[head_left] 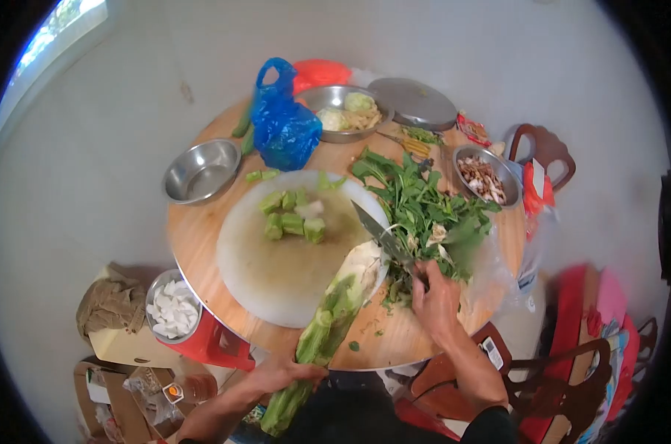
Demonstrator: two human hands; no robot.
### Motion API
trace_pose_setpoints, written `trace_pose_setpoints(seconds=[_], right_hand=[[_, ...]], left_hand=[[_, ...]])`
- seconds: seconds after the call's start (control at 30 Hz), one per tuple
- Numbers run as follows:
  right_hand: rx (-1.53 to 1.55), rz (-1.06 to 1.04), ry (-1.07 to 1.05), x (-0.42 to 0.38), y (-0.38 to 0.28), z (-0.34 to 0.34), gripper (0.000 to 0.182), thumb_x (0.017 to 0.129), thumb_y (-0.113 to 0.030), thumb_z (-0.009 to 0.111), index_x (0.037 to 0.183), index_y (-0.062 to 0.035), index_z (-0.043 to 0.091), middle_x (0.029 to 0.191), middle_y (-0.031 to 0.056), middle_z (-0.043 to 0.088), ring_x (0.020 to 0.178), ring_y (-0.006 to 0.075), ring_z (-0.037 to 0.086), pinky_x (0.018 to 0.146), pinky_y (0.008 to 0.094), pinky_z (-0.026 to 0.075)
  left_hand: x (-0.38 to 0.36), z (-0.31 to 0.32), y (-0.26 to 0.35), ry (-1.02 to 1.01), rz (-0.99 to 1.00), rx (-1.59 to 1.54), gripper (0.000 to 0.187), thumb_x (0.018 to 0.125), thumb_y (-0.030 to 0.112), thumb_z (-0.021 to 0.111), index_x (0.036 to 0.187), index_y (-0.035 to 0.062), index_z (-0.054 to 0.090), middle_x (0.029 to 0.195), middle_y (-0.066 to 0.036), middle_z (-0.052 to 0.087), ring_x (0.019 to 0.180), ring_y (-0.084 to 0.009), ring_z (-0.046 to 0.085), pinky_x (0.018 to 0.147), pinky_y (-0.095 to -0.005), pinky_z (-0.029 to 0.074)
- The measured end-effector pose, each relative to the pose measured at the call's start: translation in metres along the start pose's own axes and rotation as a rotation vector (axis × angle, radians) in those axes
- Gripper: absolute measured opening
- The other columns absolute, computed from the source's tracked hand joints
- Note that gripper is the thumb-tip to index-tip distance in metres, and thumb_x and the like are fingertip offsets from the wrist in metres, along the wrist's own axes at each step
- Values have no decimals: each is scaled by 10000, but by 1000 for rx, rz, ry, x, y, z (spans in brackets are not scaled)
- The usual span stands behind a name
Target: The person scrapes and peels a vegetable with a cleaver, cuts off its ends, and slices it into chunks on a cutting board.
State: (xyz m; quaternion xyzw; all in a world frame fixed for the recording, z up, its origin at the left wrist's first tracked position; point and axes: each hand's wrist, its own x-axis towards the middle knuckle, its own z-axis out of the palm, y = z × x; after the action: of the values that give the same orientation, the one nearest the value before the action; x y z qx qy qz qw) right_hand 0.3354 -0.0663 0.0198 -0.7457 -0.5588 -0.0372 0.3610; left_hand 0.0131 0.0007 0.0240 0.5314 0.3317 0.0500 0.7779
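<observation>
Here — stalk [334, 309] runs through left hand [286, 373]; mostly beyond it.

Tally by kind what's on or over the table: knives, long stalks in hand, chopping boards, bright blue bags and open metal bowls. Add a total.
Knife: 1
Long stalk in hand: 1
Chopping board: 1
Bright blue bag: 1
Open metal bowls: 3 (left bowl, back bowl, right bowl)
Total: 7
</observation>
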Motion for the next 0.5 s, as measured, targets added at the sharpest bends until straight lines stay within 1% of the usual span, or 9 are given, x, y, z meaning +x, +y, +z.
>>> trace_pose_setpoints(seconds=[0.03, 0.1, 0.13, 0.2, 0.27, 0.37, 0.4, 0.47, 0.5], right_hand=[[6, -15, 3, 1, -10, 2, 279, 858, 4, 712, 1124, -33, 634, 812, 183, 705, 700, 387, 710, 569, 456, 526], [97, -215, 93, -6, -29, 5, 351, 799, 35, 729, 1132, -37, 644, 793, 155, 700, 676, 343, 712, 566, 420, 527], [100, -207, 96, -11, -36, 6, 351, 799, 35, 729, 1132, -37, 644, 793, 155, 700, 676, 343, 712, 566, 420, 527], [-37, -360, 22, -16, -45, 8, 430, 739, 42, 761, 1146, -47, 651, 776, 127, 691, 654, 301, 708, 551, 395, 521], [-66, -340, 26, -15, -37, 11, 460, 712, 33, 790, 1140, -55, 647, 779, 126, 694, 633, 295, 701, 534, 393, 515], [-139, -128, 51, -18, -8, 27, 470, 674, -37, 821, 1096, -85, 619, 808, 104, 698, 662, 308, 703, 555, 422, 531], [-151, -125, 59, -19, -11, 26, 470, 674, -37, 821, 1096, -85, 619, 808, 104, 698, 662, 308, 703, 555, 422, 531], [-215, -76, 70, -22, -18, 23, 431, 703, 57, 762, 1091, -77, 631, 749, 138, 701, 657, 318, 719, 550, 416, 542], [-220, -83, 66, -25, -18, 23, 431, 703, 57, 762, 1091, -77, 631, 749, 138, 701, 657, 318, 719, 550, 416, 542]], left_hand=[[1, -2, 5, 12, 12, 0, 809, 870, 134, 795, 1529, 34, 337, 924, -107, 648, 714, -196, 693, 626, -339, 567], [1, -1, 10, -30, -12, -103, 813, 879, 146, 778, 1543, 49, 320, 905, -109, 645, 693, -200, 685, 620, -330, 562], [2, 0, 9, -31, -18, -97, 813, 879, 146, 778, 1543, 49, 320, 905, -109, 645, 693, -200, 685, 620, -330, 562], [9, -3, 7, -65, -14, -142, 813, 883, 143, 763, 1551, 51, 309, 894, -107, 640, 670, -204, 676, 605, -326, 558], [11, -9, 8, -112, -4, -140, 820, 880, 139, 762, 1553, 50, 301, 887, -107, 638, 666, -203, 675, 597, -325, 556], [21, -23, 4, -157, 2, -154, 828, 881, 132, 754, 1559, 47, 285, 873, -105, 636, 658, -202, 673, 584, -324, 554], [25, -27, 5, -142, 13, -161, 829, 886, 129, 747, 1563, 45, 276, 867, -104, 636, 654, -202, 672, 579, -323, 554], [31, -30, 10, -196, 20, -156, 825, 892, 135, 744, 1564, 46, 273, 865, -103, 637, 657, -199, 668, 588, -323, 553], [32, -30, 11, -229, 18, -162, 821, 899, 140, 741, 1565, 46, 270, 864, -102, 639, 660, -197, 665, 596, -322, 552]])
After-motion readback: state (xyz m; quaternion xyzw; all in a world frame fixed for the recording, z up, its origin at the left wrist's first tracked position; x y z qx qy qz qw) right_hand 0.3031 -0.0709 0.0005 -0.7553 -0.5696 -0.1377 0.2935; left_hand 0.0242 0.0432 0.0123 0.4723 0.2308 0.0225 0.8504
